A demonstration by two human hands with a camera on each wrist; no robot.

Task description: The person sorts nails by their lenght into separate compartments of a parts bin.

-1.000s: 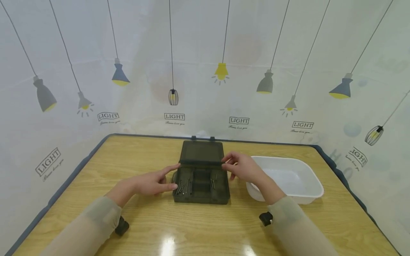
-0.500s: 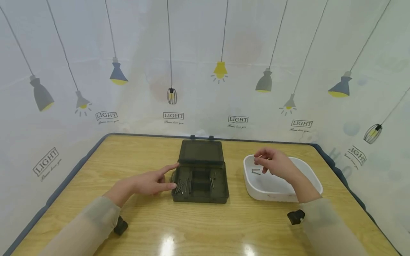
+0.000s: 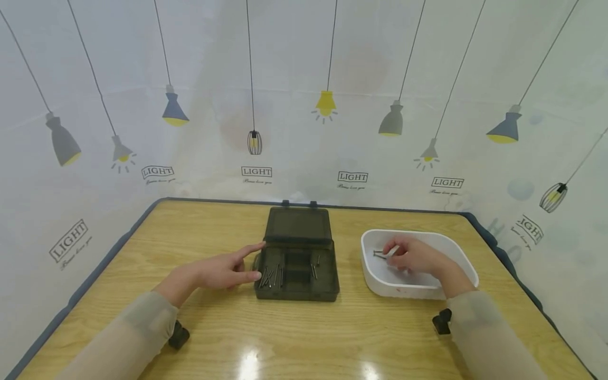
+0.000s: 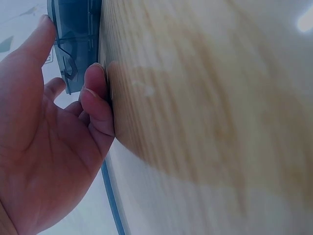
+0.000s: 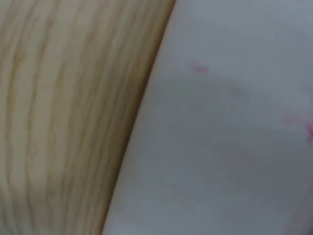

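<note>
A dark translucent organizer box (image 3: 297, 293) stands on the table with its lid (image 3: 298, 226) raised at the back. Several thin metal screws (image 3: 272, 276) lie in its left compartment, a few more screws (image 3: 314, 269) on the right side. My left hand (image 3: 219, 270) touches the box's left edge with straight index finger and thumb; in the left wrist view its other fingers are bent. My right hand (image 3: 413, 256) is down inside a white basin (image 3: 400, 291), index fingertip and thumb spread apart right at two screws (image 3: 378, 254) there. The basin's wall fills much of the right wrist view.
The wooden table (image 3: 209, 327) has a dark blue edge. Close behind it hangs a pale curtain (image 3: 294, 79) printed with lamps. The open lid reaches nearly to the back edge. Table surface separates the box from the basin.
My right hand has gone from the right side of the box over to the basin and then lowered into it toward the screws. My left hand has stayed at the box.
</note>
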